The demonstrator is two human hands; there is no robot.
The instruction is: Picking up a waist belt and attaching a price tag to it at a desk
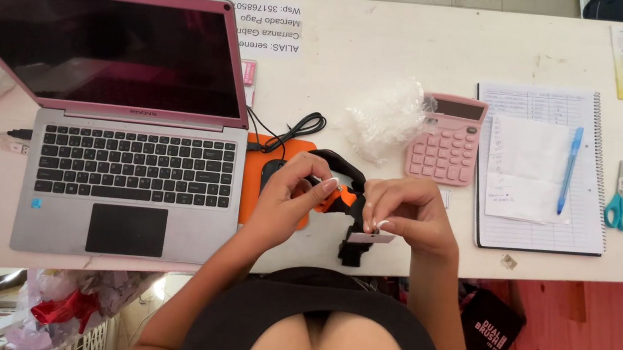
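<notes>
White desk (395, 40), right of the open laptop (130, 133) — left hand (288, 196) grips a black-and-orange tape dispenser (345, 196); right hand (408, 209) pinches a tape strip (370, 238) — pulled out, not yet detached.

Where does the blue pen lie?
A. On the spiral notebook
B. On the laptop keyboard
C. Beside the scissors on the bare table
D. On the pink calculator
A: the blue pen lies across the spiral notebook, right of the pink calculator.
</notes>
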